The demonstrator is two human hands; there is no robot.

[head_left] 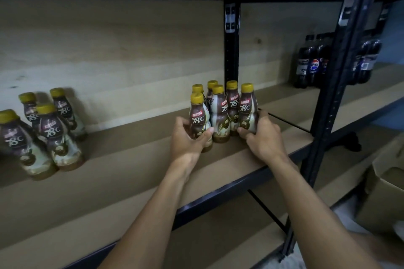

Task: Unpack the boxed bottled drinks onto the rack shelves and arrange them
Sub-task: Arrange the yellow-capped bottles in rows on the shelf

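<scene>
On the tan fibreboard shelf [131, 159] of the black metal rack, a cluster of six small plastic coffee bottles [219, 116] stood upright just in front of the dark rear post [231, 50], packed so closely that they touched one another. Each had a yellow screw cap, a waisted body and a brown-and-cream sleeve, with "Kopiko" on a red patch and "78°C" in white. The person's left hand [188, 137] gripped the front-left bottle [197, 113] of the cluster low on its body, with its fingers [182, 122] curled round the outer side and the thumb laid across the front. The base of that bottle met the board. The right hand [262, 135] held the front-right bottle [246, 108] in much the same way, with its fingers [263, 116] wrapped round the outer side and the thumb pressed against the lower label. Its base was hidden behind the hand, so I could not tell whether it rested on the shelf. Well apart to the left on the same shelf stood a second group of four matching bottles [51, 129], smeared and leaning at the edge of view. To the right, beyond the front upright [331, 98], a pack of dark cola bottles with blue Pepsi labels [312, 65] stood on the neighbouring bay's shelf against the pale back wall. A brown cardboard box [384, 190] sat low at the right, below shelf level.
</scene>
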